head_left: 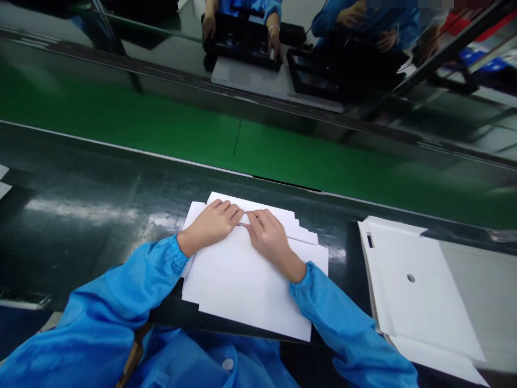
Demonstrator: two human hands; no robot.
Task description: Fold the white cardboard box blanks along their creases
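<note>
A flat white cardboard sheet [254, 285] with stepped, cut edges lies on the dark table in front of me. My left hand [214, 223] rests on its far part, fingers bent and pressed on a raised fold. Close beside it, my right hand [269, 237] pinches the same fold between thumb and fingers. The fingertips of both hands nearly meet there. Flaps of the sheet stick out past the hands on both sides, and what lies under the palms is hidden.
More white cardboard sheets [420, 280] with a round hole and a slot lie stacked at the right. A green belt [181, 129] runs across behind the table edge. Beyond it, co-workers in blue sleeves handle a black tray [246, 46]. White corners [4, 183] show at far left.
</note>
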